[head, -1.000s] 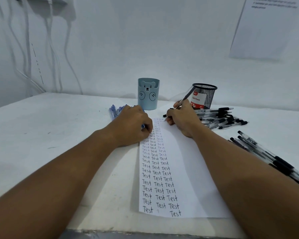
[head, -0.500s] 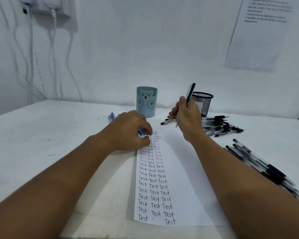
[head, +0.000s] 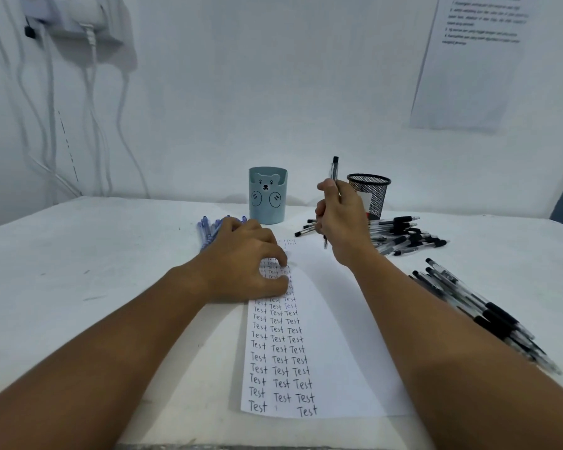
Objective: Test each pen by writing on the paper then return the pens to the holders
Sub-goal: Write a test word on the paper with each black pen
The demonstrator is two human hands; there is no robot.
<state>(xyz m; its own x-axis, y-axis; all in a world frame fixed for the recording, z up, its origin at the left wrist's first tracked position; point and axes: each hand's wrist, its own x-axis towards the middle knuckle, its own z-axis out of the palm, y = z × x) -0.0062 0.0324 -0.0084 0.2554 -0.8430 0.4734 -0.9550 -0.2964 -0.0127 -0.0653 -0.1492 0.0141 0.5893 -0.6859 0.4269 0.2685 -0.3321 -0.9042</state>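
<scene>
My right hand (head: 342,219) grips a black pen (head: 334,170) almost upright, its cap end pointing up and its tip just above the top of the paper (head: 332,319). The paper carries columns of the handwritten word "Test". My left hand (head: 247,264) rests on the paper's upper left part with loosely curled fingers, fingertips on the sheet. A light blue bear pen holder (head: 268,196) stands behind the paper. A black mesh holder (head: 372,190) stands just behind my right hand, partly hidden by it.
Several blue pens (head: 207,230) lie left of the bear holder, partly under my left hand. A heap of black pens (head: 403,233) lies in front of the mesh holder, and another row (head: 481,313) lies at the right. Cables hang on the wall at left.
My right hand has lifted the black pen off the paper and swung it from a writing slant to nearly upright. My left hand has stayed on the paper.
</scene>
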